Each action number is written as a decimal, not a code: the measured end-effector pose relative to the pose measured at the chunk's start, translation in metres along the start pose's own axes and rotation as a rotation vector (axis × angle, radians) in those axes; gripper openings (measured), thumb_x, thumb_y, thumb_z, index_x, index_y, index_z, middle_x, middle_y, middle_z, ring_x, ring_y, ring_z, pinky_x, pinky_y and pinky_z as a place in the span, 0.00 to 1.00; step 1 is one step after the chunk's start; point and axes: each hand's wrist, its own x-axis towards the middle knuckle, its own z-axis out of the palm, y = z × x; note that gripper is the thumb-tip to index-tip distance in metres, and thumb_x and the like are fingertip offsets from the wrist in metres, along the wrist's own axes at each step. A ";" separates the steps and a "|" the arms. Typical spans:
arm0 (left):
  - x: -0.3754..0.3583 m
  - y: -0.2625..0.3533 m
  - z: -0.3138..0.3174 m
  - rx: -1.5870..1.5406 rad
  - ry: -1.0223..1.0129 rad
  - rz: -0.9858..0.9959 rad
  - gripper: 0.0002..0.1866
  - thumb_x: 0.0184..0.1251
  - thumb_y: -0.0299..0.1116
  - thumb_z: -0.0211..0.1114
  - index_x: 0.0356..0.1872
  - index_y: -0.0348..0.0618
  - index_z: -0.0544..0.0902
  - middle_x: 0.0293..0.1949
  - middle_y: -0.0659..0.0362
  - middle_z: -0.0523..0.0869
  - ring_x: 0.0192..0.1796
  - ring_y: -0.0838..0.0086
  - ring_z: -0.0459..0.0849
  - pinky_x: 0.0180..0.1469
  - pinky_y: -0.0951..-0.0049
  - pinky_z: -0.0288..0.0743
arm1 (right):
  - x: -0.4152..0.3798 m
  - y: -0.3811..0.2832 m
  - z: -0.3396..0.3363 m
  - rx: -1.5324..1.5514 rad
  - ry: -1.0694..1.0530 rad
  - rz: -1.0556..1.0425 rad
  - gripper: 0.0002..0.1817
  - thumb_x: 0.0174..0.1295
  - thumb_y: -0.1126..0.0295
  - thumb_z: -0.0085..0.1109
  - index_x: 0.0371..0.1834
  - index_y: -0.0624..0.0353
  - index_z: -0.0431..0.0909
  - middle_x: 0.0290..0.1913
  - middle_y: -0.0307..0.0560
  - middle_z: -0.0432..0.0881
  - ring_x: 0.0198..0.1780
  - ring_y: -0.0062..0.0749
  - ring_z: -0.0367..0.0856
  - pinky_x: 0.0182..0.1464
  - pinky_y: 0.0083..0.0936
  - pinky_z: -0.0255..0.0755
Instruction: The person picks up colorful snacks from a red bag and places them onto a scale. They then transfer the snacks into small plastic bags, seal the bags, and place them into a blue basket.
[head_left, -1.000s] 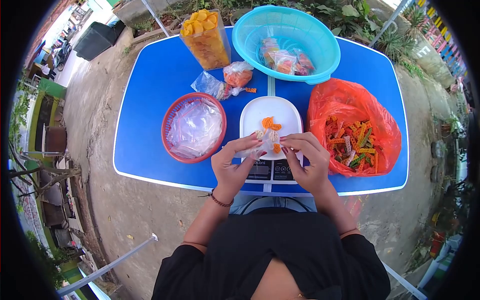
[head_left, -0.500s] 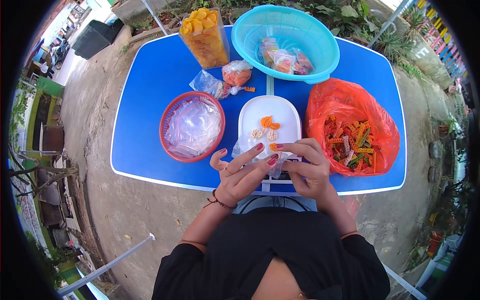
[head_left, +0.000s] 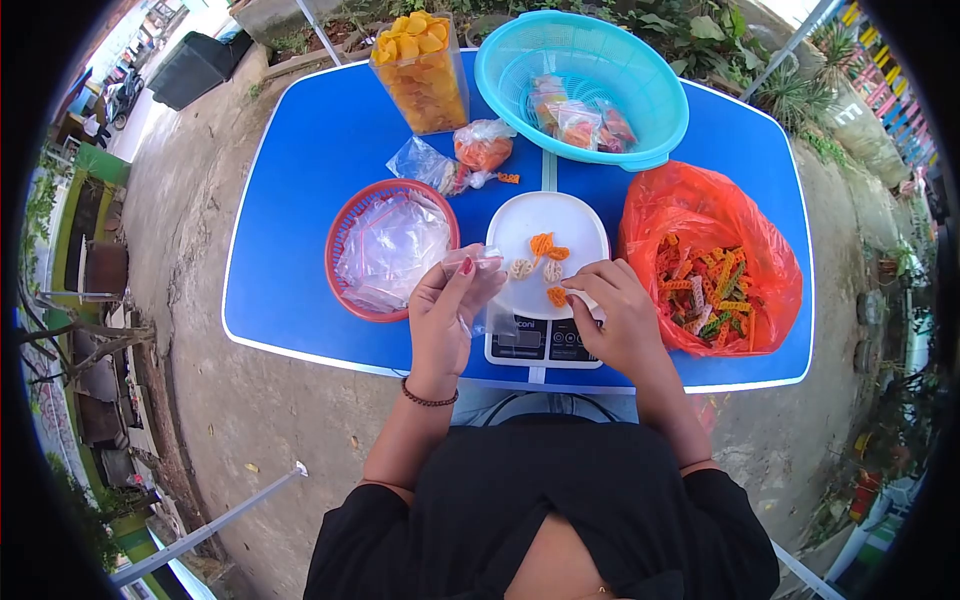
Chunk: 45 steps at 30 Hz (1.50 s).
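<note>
My left hand (head_left: 445, 305) is raised over the left side of the kitchen scale, its fingers closed on a clear plastic bag (head_left: 485, 258). Part of the bag hangs in front of the scale (head_left: 520, 214). My right hand (head_left: 622, 315) is at the scale's right edge. Its thumb and index finger are slightly apart, close beside an orange cracker piece (head_left: 557, 296); contact is hard to make out. Farther back on the white plate lie more orange crackers (head_left: 543, 245) and two pale round ones, one of them a pale cracker (head_left: 521, 269).
A red plastic bag (head_left: 770, 260) of colourful crackers (head_left: 712, 300) stands right. At left is a red basket (head_left: 333, 250) of clear bags. Behind are a teal basket (head_left: 650, 85) with filled packets, a container of yellow chips (head_left: 422, 80) and a knotted bag (head_left: 484, 150).
My hands have moved apart. The left has shifted left and turned upward with the plastic bag; the right has let go of the bag and is beside the orange piece.
</note>
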 end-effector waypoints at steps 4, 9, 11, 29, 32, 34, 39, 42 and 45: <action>-0.001 -0.001 0.000 0.109 -0.057 0.027 0.14 0.77 0.25 0.61 0.57 0.29 0.81 0.50 0.47 0.89 0.52 0.64 0.90 0.61 0.63 0.85 | -0.003 -0.003 0.013 -0.114 -0.043 0.113 0.08 0.58 0.71 0.71 0.39 0.58 0.86 0.39 0.44 0.79 0.45 0.42 0.80 0.45 0.36 0.78; -0.006 -0.003 0.005 0.380 -0.111 0.069 0.15 0.72 0.25 0.69 0.54 0.27 0.83 0.47 0.47 0.91 0.48 0.68 0.91 0.55 0.70 0.85 | -0.007 0.007 0.023 0.072 -0.031 0.123 0.08 0.56 0.76 0.71 0.40 0.59 0.86 0.38 0.46 0.81 0.43 0.41 0.82 0.44 0.34 0.78; -0.008 -0.006 0.004 0.541 -0.152 0.105 0.15 0.67 0.24 0.74 0.52 0.28 0.84 0.43 0.50 0.91 0.44 0.73 0.90 0.50 0.75 0.85 | -0.005 0.006 0.020 0.195 -0.003 0.191 0.08 0.56 0.78 0.71 0.40 0.59 0.86 0.39 0.46 0.83 0.40 0.37 0.82 0.44 0.31 0.77; -0.008 -0.014 0.008 0.318 -0.297 -0.107 0.14 0.72 0.26 0.69 0.55 0.32 0.83 0.50 0.50 0.89 0.52 0.68 0.89 0.59 0.66 0.85 | -0.008 -0.002 0.010 0.567 0.106 0.155 0.10 0.64 0.74 0.65 0.47 0.57 0.88 0.46 0.44 0.80 0.46 0.32 0.76 0.44 0.27 0.70; -0.002 -0.019 -0.002 -0.036 -0.173 -0.191 0.14 0.79 0.31 0.61 0.58 0.33 0.80 0.54 0.47 0.87 0.56 0.62 0.89 0.63 0.60 0.84 | -0.008 0.005 0.018 0.353 0.124 0.220 0.13 0.62 0.75 0.66 0.49 0.55 0.89 0.48 0.46 0.79 0.43 0.37 0.75 0.46 0.29 0.71; 0.002 -0.022 -0.007 -0.194 -0.105 -0.214 0.15 0.81 0.33 0.58 0.60 0.33 0.79 0.57 0.46 0.86 0.58 0.60 0.88 0.64 0.57 0.84 | -0.005 0.013 0.026 0.105 0.106 0.056 0.14 0.60 0.75 0.66 0.50 0.54 0.89 0.51 0.48 0.78 0.43 0.40 0.75 0.48 0.31 0.73; 0.003 -0.018 -0.007 -0.259 -0.051 -0.206 0.15 0.81 0.33 0.58 0.60 0.34 0.79 0.58 0.46 0.86 0.58 0.58 0.88 0.61 0.57 0.86 | 0.010 -0.006 0.040 -0.269 0.037 0.009 0.15 0.57 0.73 0.68 0.49 0.50 0.89 0.59 0.49 0.76 0.53 0.46 0.73 0.57 0.36 0.72; 0.001 -0.014 -0.002 -0.080 -0.013 -0.123 0.14 0.80 0.32 0.60 0.57 0.33 0.81 0.53 0.46 0.88 0.54 0.59 0.90 0.57 0.60 0.88 | 0.009 -0.005 0.044 -0.271 0.019 0.004 0.15 0.57 0.72 0.70 0.48 0.48 0.90 0.62 0.48 0.75 0.58 0.49 0.71 0.61 0.36 0.70; -0.001 -0.012 0.000 0.040 -0.050 -0.050 0.13 0.76 0.30 0.65 0.54 0.32 0.83 0.47 0.48 0.90 0.49 0.62 0.92 0.53 0.65 0.89 | 0.006 0.001 0.043 -0.208 0.055 -0.031 0.16 0.55 0.73 0.72 0.48 0.49 0.90 0.60 0.48 0.79 0.57 0.48 0.74 0.61 0.37 0.71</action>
